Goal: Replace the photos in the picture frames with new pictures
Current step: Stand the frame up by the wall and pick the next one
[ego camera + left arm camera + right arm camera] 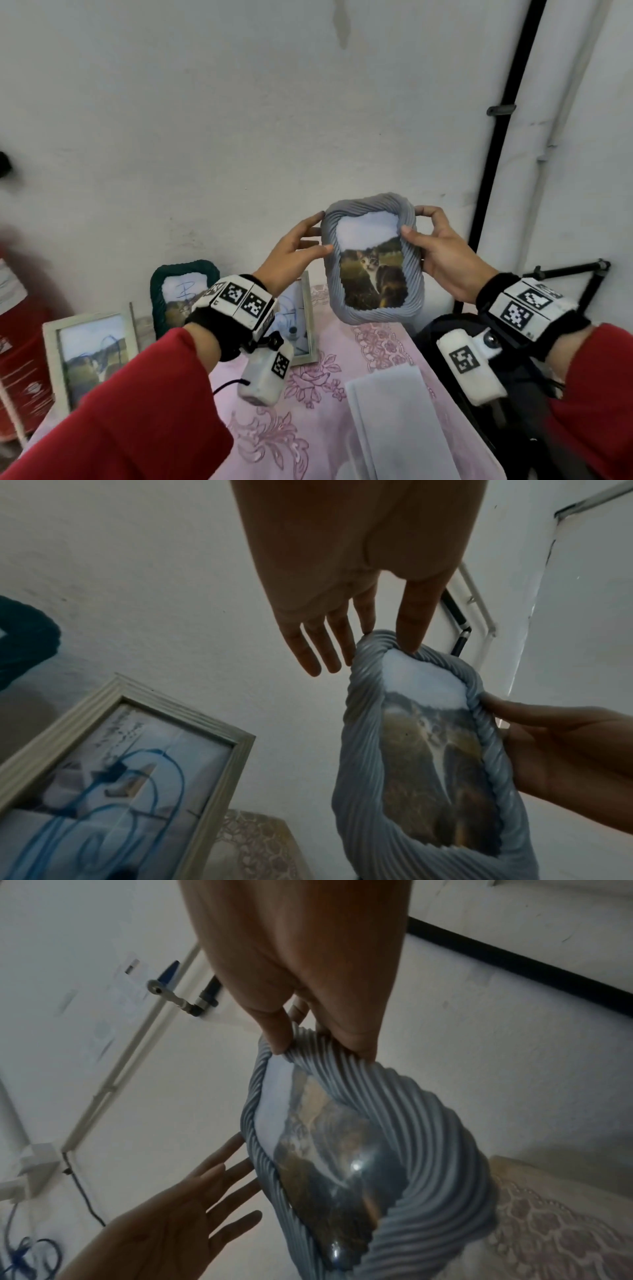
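A grey ribbed picture frame (pixel 416 284) with a cat photo (pixel 373 277) in it is held upright above the table, facing me. My right hand (pixel 412 220) pinches its upper right rim, thumb on the front and fingers behind. My left hand (pixel 320 233) lies with straight fingers against the frame's left edge, the thumb touching the front rim. In the left wrist view the frame (pixel 363 750) hangs below the left hand (pixel 363 656), whose fingers are straight. In the right wrist view the right hand (pixel 322 1047) grips the frame (pixel 438 1150) at its rim.
Against the wall stand a dark green frame (pixel 185 274), a white frame (pixel 51 359) at the left and another white frame (pixel 308 325) behind my left wrist. White paper sheets (pixel 394 411) lie on the pink floral tablecloth (pixel 325 428). A black tripod (pixel 565 270) is at the right.
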{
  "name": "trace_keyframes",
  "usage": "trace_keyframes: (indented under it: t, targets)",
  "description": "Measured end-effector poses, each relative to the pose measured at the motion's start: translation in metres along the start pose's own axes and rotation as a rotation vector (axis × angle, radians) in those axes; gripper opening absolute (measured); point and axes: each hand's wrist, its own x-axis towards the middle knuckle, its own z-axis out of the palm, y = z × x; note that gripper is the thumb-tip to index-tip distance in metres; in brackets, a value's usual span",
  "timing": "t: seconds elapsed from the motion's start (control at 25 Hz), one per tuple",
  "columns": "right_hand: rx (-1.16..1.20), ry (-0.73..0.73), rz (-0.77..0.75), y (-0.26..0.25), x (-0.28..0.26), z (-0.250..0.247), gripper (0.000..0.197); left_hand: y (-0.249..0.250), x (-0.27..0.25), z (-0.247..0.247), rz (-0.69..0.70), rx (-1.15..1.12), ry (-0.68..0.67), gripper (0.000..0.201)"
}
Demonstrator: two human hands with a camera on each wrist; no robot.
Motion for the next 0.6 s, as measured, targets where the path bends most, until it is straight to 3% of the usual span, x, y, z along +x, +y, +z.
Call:
trace_keyframes:
  t: [0.2,0.6]
  targets:
    - [-0.02,0.015,0.034,0.038,0.061,-0.019,0.023,-0.037,0.055,0.013,-0.079,0.051,0.005,0.06]
    - [0.104,0.042,0.126,0.123,0.129,-0.019,0.027,-0.113,0.109,0.01,-0.304,0.186,-0.003,0.059]
